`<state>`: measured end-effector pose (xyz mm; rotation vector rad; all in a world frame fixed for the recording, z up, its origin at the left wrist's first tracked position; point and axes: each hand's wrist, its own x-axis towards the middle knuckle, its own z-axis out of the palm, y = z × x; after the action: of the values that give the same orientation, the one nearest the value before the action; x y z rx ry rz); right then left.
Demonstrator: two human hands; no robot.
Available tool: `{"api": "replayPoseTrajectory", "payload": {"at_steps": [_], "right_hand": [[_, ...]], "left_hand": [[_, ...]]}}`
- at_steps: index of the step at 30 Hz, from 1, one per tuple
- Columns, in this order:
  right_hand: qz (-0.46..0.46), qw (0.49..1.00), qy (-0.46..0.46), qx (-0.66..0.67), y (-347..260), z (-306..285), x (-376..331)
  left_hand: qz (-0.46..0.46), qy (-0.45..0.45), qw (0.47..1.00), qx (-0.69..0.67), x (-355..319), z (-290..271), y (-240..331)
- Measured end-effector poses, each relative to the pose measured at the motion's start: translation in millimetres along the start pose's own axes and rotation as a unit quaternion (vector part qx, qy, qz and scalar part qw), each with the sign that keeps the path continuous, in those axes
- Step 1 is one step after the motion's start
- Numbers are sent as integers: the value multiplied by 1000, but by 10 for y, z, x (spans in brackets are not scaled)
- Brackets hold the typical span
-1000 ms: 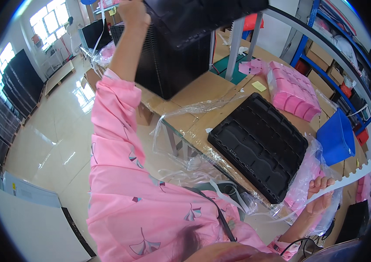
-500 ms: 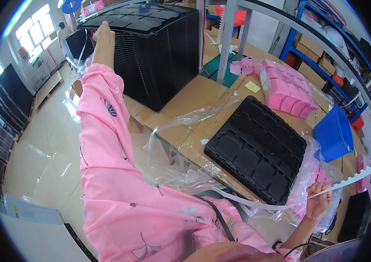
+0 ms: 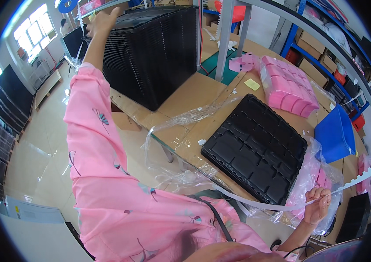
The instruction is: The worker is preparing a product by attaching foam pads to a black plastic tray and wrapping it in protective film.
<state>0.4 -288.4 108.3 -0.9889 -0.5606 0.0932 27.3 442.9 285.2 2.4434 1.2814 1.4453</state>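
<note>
The right hand (image 3: 317, 204) is closed around a long, thin white plastic strip (image 3: 255, 201), pinched between the fingers and thumb. The strip runs across in front of the person and off to the right edge of the view. Just beside this hand is a clear plastic bag of pink pieces (image 3: 314, 181), touching the near corner of the flat black plastic tray with many small pockets (image 3: 255, 148) on the brown cardboard-covered table (image 3: 194, 94).

The left hand (image 3: 100, 22) is up high with its fingers spread, loose, at the top corner of the tall stack of black trays (image 3: 159, 50). A moment ago this hand held a black tray above the stack. Now that tray lies on top, so the stack has one more, and the hand holds nothing.
</note>
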Motion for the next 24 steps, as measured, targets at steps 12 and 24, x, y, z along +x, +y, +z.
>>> {"api": "replayPoseTrajectory", "payload": {"at_steps": [12, 24], "right_hand": [[-1, 1000, -6, 17, 90, -192, -53], [-1, 1000, 3, 10, 206, -174, -19]], "left_hand": [[257, -49, 963, 67, -959, -53, 618], [317, -35, 948, 11, -746, 157, 431]]}}
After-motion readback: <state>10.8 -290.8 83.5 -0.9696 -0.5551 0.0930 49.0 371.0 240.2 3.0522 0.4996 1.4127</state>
